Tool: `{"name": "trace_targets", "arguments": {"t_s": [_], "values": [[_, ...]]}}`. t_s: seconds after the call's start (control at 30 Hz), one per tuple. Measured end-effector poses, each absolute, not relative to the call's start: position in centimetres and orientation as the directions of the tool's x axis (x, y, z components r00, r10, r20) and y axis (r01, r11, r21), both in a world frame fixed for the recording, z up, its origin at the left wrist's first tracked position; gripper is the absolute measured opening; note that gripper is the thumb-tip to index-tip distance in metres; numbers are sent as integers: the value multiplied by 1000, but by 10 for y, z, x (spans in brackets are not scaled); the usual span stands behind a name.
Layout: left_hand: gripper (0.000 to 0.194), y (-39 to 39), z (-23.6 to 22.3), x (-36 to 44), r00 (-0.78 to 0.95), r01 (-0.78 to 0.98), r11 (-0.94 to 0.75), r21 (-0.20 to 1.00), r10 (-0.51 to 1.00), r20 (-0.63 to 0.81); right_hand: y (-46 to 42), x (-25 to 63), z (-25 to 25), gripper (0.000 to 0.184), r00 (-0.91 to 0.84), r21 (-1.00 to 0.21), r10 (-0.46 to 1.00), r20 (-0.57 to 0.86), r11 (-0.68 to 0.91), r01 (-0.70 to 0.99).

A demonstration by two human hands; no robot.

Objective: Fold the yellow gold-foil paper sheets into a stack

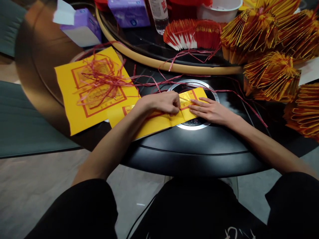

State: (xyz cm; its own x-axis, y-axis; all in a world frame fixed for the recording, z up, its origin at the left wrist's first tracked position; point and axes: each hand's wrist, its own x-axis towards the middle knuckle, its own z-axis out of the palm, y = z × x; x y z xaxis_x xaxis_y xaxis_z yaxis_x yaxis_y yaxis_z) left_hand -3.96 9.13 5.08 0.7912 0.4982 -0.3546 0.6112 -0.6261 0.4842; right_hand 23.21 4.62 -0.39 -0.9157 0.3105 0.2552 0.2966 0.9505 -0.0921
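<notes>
My left hand [167, 102] is curled into a fist, its knuckles and thumb side resting on a sheet of yellow joss paper [159, 122] by a crease across it. To its right, my right hand [209, 110] lies flat with fingers stretched out on the right part of the same paper, which bears red print and a gold patch. Part of the sheet is hidden under my left forearm. Further left is a stack of yellow joss paper [67, 89] with a tangle of pink-red plastic string [107, 79] on top.
Fan-folded gold paper bundles [271, 76] crowd the right side. On the raised turntable [149, 61] are a row of folded red paper [193, 33], a clear bottle [159, 15], a purple tissue pack [129, 13] and a white bowl [220, 10]. Another purple tissue pack [82, 26] stands left.
</notes>
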Motion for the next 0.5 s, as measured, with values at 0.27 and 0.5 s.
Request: {"name": "trace_targets", "arguments": {"t_s": [0.27, 0.5], "values": [[20, 92, 52, -40, 767, 637, -548, 542, 518, -379, 45, 229, -1, 40, -941, -61, 275, 198, 961, 268], [17, 88, 57, -34, 725, 688, -521, 505, 533, -437, 46, 228, -4, 44, -948, -28, 254, 190, 967, 253]]}}
